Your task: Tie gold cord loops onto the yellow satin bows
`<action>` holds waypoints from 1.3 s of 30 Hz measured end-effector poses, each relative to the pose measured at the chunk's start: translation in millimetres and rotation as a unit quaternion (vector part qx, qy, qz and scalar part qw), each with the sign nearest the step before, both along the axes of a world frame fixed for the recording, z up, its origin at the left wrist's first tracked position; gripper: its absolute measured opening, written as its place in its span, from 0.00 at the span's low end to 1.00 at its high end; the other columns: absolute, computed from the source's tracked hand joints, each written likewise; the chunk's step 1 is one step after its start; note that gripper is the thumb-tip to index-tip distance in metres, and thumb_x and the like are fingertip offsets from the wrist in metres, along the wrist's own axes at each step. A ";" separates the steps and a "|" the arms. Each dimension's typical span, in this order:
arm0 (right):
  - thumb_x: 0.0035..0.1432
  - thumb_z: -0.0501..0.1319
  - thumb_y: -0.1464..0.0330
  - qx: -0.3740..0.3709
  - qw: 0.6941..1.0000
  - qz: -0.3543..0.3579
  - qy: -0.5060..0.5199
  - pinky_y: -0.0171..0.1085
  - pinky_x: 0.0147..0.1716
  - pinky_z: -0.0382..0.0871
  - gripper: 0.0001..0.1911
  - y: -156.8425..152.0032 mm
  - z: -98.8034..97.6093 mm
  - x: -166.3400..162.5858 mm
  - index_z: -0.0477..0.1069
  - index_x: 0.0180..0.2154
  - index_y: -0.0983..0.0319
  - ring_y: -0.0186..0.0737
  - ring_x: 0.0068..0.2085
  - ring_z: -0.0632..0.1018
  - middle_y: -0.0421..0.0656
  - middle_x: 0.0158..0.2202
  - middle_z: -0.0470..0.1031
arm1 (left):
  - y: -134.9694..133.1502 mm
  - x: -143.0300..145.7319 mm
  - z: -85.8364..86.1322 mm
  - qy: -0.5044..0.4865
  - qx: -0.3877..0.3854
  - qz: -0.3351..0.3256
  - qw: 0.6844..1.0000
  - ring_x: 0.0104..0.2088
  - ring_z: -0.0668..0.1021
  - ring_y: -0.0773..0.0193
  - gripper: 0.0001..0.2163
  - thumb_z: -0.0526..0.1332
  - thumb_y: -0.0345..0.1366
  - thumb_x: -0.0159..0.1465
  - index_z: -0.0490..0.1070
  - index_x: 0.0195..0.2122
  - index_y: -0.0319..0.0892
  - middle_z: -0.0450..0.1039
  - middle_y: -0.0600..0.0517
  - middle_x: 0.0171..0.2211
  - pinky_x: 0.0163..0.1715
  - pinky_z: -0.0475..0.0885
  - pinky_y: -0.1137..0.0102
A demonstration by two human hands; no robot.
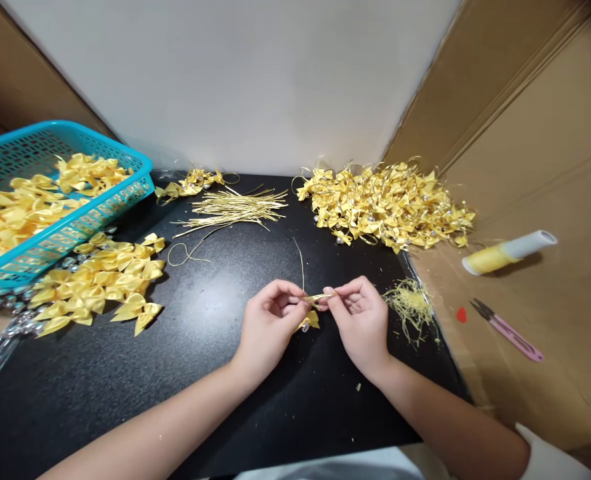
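Observation:
Between my two hands a gold cord (pixel 318 297) is stretched just above the black tabletop. My left hand (pixel 274 320) pinches one end of it between thumb and fingers. At the other end my right hand (pixel 359 320) grips it in the same way. Partly hidden behind my left thumb, a yellow ribbon bow (pixel 311 320) with a small silver bell hangs under the cord. One loose strand rises from my left fingers toward the back of the table.
A teal basket (pixel 65 237) of yellow bows stands at left, with loose bows (pixel 100 280) and silver bells before it. Cut gold cords (pixel 240 208) lie at the back, beside a heap of belled bows (pixel 385 203). Cord scraps (pixel 410 303), pink snips (pixel 513 337) and a tube (pixel 510 253) are at right.

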State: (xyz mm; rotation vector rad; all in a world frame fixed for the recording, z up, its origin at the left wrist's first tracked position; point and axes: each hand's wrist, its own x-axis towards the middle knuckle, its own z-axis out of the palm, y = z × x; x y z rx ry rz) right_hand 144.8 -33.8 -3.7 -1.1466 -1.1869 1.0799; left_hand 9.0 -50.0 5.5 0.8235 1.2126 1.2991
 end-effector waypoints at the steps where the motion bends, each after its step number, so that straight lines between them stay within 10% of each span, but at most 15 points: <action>1: 0.54 0.67 0.66 -0.002 1.000 0.001 0.003 0.35 0.26 0.78 0.12 -0.3 0.4 0.2 0.64 0.28 0.59 0.38 0.25 0.81 0.39 0.24 0.77 | 0.7 -0.9 0.2 0.002 0.003 0.013 1.000 0.26 0.76 0.70 0.08 0.69 0.31 0.51 0.69 0.28 0.40 0.74 0.54 0.25 0.26 0.71 0.77; 39: 0.57 0.64 0.68 0.037 0.992 0.046 -0.109 0.33 0.30 0.73 0.04 -3.5 0.8 2.3 0.75 0.30 0.61 0.36 0.29 0.79 0.41 0.27 0.78 | 0.4 -3.0 -0.5 0.036 0.046 0.027 0.998 0.32 0.79 0.69 0.04 0.69 0.30 0.53 0.77 0.30 0.42 0.79 0.54 0.30 0.33 0.74 0.77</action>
